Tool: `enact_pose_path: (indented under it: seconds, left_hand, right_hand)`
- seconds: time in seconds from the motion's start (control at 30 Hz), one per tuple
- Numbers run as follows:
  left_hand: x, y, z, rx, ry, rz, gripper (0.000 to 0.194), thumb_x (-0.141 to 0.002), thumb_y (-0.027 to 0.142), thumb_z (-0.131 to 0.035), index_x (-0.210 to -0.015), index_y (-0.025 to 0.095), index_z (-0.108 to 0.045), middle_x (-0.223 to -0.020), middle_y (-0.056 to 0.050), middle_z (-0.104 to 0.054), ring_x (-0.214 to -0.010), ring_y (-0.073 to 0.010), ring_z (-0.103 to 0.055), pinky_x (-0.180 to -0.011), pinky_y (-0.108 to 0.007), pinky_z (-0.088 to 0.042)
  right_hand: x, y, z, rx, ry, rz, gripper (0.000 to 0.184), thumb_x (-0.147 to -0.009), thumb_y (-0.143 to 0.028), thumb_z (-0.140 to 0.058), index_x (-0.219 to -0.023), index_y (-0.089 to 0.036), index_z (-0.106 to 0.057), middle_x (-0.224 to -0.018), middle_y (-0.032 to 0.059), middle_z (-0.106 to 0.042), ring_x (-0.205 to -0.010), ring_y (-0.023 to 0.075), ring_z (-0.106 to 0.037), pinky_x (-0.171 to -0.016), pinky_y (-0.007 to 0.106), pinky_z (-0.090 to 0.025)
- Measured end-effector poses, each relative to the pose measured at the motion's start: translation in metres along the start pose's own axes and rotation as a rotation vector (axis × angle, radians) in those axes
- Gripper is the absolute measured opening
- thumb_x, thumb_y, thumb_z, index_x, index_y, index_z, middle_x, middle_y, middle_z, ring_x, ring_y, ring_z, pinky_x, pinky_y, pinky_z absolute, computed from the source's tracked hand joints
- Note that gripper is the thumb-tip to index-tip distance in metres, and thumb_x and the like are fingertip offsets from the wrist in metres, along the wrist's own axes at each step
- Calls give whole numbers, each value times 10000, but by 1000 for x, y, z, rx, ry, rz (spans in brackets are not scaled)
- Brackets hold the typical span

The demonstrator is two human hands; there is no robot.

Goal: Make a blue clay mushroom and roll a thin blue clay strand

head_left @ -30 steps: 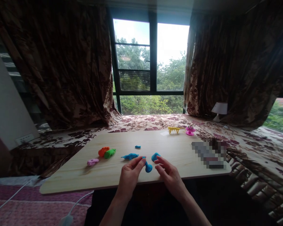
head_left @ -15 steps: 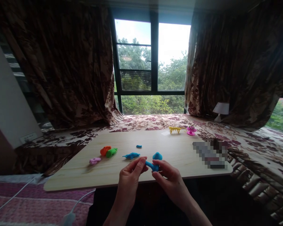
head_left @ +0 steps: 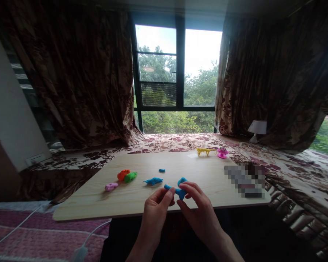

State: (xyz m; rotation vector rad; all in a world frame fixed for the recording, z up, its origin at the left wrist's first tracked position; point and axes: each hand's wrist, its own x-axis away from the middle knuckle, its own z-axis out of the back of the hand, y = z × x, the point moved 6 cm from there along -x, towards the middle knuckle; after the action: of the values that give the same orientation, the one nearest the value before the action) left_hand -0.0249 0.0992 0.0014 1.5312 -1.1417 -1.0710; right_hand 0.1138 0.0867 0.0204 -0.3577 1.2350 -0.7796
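A blue clay piece [head_left: 179, 193] is above the near edge of the desk [head_left: 142, 203], lower centre of the frame. Its long axis slopes gently down from left to right: the narrow end points up and left, the wide, flared end lower right. The left hand [head_left: 157, 209] pinches the narrow part between thumb and fingers. The right hand [head_left: 200, 209] has its fingers curled around the wide end; whether that grip presses on it, I cannot tell.

Just beyond the right fingers, and partly hidden by them, is a blue lump [head_left: 182, 180]. Left of it lie a blue figure [head_left: 153, 181] with a pointed end facing left and, farther back, a small blue bit [head_left: 161, 170]. Orange [head_left: 123, 174] and green [head_left: 130, 177] figures touch at centre left, a pink one [head_left: 111, 186] nearby. A yellow four-legged figure [head_left: 203, 151] and a magenta stand [head_left: 222, 153] are at the far right corner.
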Motion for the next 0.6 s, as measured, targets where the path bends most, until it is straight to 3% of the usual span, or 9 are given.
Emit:
enact_pose_path:
  seconds: [0.33, 0.5, 0.6]
  left_hand:
    - [5, 4, -4, -4, -32, -13, 221, -722, 371, -662, -682, 154, -665, -592, 33, -569, -625, -105, -496, -667, -228, -412]
    - [4, 6, -1, 33, -50, -25, 325, -761, 400, -616, -990, 179, -683, -760, -12, -654, -734, -149, -584, -767, -306, -457]
    - [2, 8, -3, 23, -78, -71, 299, -737, 346, -658, -995, 198, -697, -873, -32, -687, -824, -163, -595, -819, -297, -447]
  right_hand:
    - [5, -2, -1, 5, 25, 44, 437, -778, -82, -583, -1179, -249, -541, -1171, 69, -557, -1007, 216, -571, -840, 349, -504]
    - [4, 21, -4, -431, 31, -229, 347, -788, -159, -626, -1116, -243, -550, -1092, 66, -604, -949, 222, -625, -799, 357, -522]
    - [5, 29, -12, -666, -42, -347, 328, -813, -216, -624, -1128, -240, -533, -1013, 51, -649, -910, 218, -649, -832, 383, -505]
